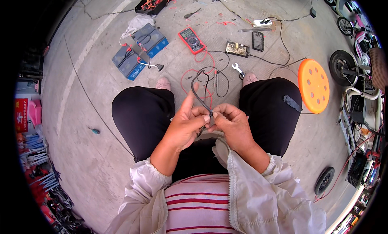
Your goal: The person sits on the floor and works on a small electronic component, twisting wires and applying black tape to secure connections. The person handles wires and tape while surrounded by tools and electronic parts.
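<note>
Over my lap, my left hand [186, 124] and my right hand [232, 124] meet, each pinching a black cable [201, 102] between thumb and fingertips. The cable bends up from the pinch in a loop, and a short dark piece hangs below my fingers. What lies exactly between the fingertips is partly hidden. On the floor beyond my hands is a red multimeter [192, 40] with a lit screen, its red and black leads curling toward me. To its right lies an opened case with a circuit board [238, 49], beside a black case half [258, 41].
Two blue battery packs [139, 50] sit ahead on the left. A wrench [237, 68] lies near my right foot, and an orange round stool [314, 86] stands to the right. Farther off are a white power strip [262, 22] and a black tray of wires [157, 1].
</note>
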`<state>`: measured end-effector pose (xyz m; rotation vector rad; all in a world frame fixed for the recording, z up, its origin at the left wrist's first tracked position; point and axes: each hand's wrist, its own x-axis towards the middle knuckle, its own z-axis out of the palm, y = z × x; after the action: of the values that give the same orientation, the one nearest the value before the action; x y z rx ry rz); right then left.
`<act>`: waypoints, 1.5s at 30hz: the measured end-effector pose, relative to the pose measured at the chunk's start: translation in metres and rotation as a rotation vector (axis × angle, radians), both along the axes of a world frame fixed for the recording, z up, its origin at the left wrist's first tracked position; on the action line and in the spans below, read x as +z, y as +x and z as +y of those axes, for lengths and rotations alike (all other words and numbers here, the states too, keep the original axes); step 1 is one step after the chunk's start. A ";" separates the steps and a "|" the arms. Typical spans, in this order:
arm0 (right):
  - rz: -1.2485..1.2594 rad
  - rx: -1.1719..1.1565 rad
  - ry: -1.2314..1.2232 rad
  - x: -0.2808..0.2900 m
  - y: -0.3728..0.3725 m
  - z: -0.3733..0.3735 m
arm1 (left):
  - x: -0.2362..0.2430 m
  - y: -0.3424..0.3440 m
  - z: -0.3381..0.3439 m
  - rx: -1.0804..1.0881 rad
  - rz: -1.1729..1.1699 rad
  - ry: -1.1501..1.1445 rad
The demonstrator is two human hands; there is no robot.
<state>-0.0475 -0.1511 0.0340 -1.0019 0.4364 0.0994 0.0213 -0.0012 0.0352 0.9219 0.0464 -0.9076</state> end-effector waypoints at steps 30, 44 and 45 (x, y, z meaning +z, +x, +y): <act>-0.040 0.116 -0.124 -0.006 -0.006 -0.009 | -0.010 -0.005 0.007 -0.056 -0.204 0.070; -0.270 0.071 -0.851 -0.005 -0.005 0.003 | 0.022 -0.022 -0.003 -0.033 -0.925 0.825; -0.256 0.079 -0.834 -0.007 -0.006 0.003 | 0.022 -0.023 -0.003 -0.043 -0.885 0.823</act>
<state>-0.0535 -0.1480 0.0268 -1.8275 0.1922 -0.1561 -0.0016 -0.0039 0.0577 2.0356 -0.3864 -0.4297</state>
